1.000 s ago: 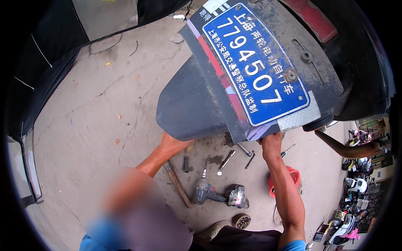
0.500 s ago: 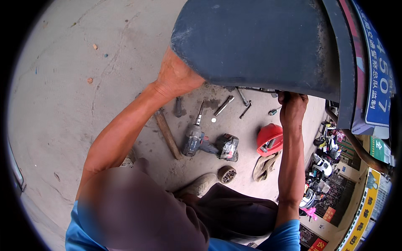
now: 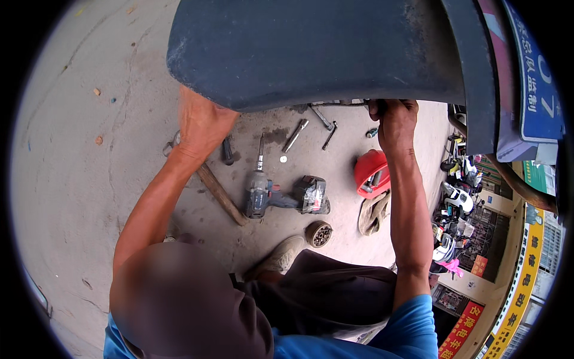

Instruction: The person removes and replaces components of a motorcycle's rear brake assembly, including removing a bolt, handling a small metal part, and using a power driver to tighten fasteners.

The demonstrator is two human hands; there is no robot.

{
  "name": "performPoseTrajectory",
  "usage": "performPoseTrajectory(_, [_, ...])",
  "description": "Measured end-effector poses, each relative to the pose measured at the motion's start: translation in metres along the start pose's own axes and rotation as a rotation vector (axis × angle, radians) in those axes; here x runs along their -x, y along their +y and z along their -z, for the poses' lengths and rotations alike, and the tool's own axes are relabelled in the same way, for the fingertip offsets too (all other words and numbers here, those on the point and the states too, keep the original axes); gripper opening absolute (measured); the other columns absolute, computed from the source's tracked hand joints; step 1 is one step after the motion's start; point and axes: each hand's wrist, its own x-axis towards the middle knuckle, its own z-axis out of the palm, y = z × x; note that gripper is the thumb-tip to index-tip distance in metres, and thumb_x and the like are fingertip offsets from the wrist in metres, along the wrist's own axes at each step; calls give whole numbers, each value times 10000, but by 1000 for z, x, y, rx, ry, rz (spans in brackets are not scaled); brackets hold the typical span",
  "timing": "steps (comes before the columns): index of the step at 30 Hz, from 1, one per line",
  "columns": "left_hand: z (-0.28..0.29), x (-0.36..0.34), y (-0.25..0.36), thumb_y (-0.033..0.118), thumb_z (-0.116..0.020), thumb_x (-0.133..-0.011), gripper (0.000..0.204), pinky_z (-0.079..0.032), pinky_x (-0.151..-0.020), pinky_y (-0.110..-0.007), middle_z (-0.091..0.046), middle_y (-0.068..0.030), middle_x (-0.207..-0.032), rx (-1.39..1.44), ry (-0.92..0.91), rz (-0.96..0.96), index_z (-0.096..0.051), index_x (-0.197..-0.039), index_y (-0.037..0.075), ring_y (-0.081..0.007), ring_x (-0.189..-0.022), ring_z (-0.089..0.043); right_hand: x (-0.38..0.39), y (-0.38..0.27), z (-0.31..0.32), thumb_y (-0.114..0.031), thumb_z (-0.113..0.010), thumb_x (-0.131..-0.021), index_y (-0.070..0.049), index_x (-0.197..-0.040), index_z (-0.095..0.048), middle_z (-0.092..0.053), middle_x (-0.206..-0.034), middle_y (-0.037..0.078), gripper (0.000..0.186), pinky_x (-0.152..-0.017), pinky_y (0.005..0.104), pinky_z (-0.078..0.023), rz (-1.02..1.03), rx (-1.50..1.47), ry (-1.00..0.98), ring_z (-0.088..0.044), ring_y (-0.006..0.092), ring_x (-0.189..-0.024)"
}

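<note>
A large dark grey plastic panel (image 3: 317,51), like a scooter's rear mudguard, fills the upper part of the view. My left hand (image 3: 206,122) reaches behind its lower left corner, with the fingers hidden. Under the panel's lower edge, toward the right, my right hand (image 3: 396,127) is closed with curled fingers. Whatever lies in that grip is hidden by the hand and the panel. A thin, ridged dark strip (image 3: 353,103) shows along the edge just left of my right fingers.
On the concrete lie a cordless impact wrench (image 3: 258,194), a wooden-handled hammer (image 3: 221,194), a socket (image 3: 296,136) and small wrenches. Nearby are a red helmet-like bowl (image 3: 363,170) holding tools, a glove (image 3: 373,214) and a round tin (image 3: 318,234) of small parts. A blue plate (image 3: 541,84) is at right.
The panel and my left hand sit farther left and higher in view, and the ground tools have shifted up-left as the view moved. My right hand keeps its place at the panel's edge.
</note>
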Motion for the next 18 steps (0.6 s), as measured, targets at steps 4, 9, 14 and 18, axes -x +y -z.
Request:
performPoseTrajectory(4, [-21,27,10,156,-867,-728,682,-441,-957,-466,-545,-223,-1250,7,279,-180,-532,-1293,-27,-369,-1162,-518,-2,17,12,-53,-522,-960,-2,-864,-649,-603,-656,85,167,-486,280,-405,109,426,83,-530,143,-531])
performPoseTrajectory(9, [-24,40,30,213,-896,-759,841,-442,-991,-467,-453,-242,-1339,-42,158,-359,-415,-1400,-40,-376,-1243,-477,-3,25,15,-115,-512,-1015,23,-933,-627,-619,-695,97,198,-563,296,-481,84,507,116,-581,155,-588])
performPoseTrajectory(14, [-23,41,24,215,-871,-790,775,-445,-987,-472,-474,-233,-1325,-116,177,-373,-446,-1382,-51,-388,-1201,-501,4,30,28,-142,-504,-1049,22,-992,-600,-633,-766,107,198,-628,300,-488,240,767,15,-595,156,-665])
performPoseTrajectory(18, [-20,39,24,205,-851,-812,729,-451,-966,-472,-487,-233,-1315,-99,152,-379,-458,-1370,-53,-391,-1181,-510,10,27,32,-117,-505,-1047,11,-1005,-590,-616,-781,97,160,-594,291,-423,215,887,-57,-544,149,-647])
